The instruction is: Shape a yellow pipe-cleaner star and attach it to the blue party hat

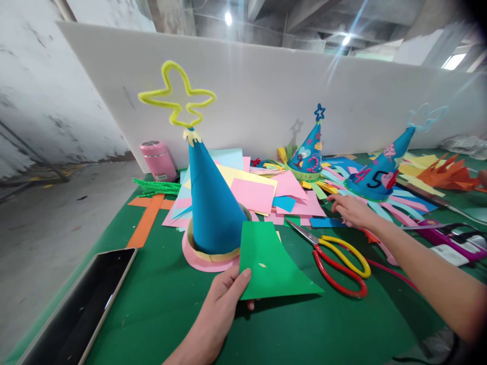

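Note:
My left hand [224,294] pinches the near-left corner of a green sheet of paper [272,263] and holds it just above the green table. Right behind the sheet stands a blue paper cone hat [211,203] on a pink brim, topped by a yellow pipe-cleaner star [177,96]. My right hand [352,209] reaches out to the right, fingers spread flat on the scattered paper scraps beside a blue scrap [325,222]. Red and yellow scissors [337,256] lie between my two hands.
Two decorated blue hats [310,152] [380,170] stand at the back among coloured paper sheets and strips. A pink cup [158,159] and green pipe cleaners [155,186] are at the back left, a dark tablet [83,304] at the near left. A white board walls off the table's far side.

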Motion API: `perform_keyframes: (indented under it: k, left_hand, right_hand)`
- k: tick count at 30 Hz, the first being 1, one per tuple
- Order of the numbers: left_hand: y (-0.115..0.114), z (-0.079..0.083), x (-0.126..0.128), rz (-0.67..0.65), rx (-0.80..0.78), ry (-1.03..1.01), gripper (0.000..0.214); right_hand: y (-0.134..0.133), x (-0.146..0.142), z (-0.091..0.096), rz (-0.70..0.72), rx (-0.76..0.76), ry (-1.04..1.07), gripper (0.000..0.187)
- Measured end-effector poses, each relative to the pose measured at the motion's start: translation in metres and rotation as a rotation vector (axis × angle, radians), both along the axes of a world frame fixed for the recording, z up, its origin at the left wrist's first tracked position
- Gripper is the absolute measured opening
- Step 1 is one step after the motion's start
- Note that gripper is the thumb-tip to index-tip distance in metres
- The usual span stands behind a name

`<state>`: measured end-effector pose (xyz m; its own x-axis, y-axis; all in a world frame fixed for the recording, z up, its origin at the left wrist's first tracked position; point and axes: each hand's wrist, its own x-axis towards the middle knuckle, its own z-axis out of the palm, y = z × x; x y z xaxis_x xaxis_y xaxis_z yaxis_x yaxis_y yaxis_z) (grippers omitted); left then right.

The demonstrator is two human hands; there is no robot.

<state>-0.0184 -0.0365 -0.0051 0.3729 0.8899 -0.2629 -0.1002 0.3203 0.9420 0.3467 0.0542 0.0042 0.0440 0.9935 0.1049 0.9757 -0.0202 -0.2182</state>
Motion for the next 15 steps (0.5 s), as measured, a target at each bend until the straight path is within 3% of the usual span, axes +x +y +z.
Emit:
perform_keyframes:
  k: [5,9,11,15]
  left_hand:
    - [0.000,-0.001,0.000,0.005,-0.014,0.010,0.026]
    - [-0.001,0.000,0.000,0.004,-0.015,-0.050,0.024]
    - [-0.001,0.001,-0.001,0.001,0.002,-0.082,0.023]
    - [-0.001,0.006,-0.003,0.005,0.011,-0.151,0.024]
  right_hand:
    - [-0.011,-0.007,0.029,-0.093,0.356,-0.016,0.037]
    - [-0.047,-0.047,0.038,-0.120,0.596,0.085,0.034]
    - [-0.068,-0.075,0.032,-0.091,0.636,0.325,0.027]
    - [-0.090,-0.119,0.013,-0.014,0.533,0.735,0.023]
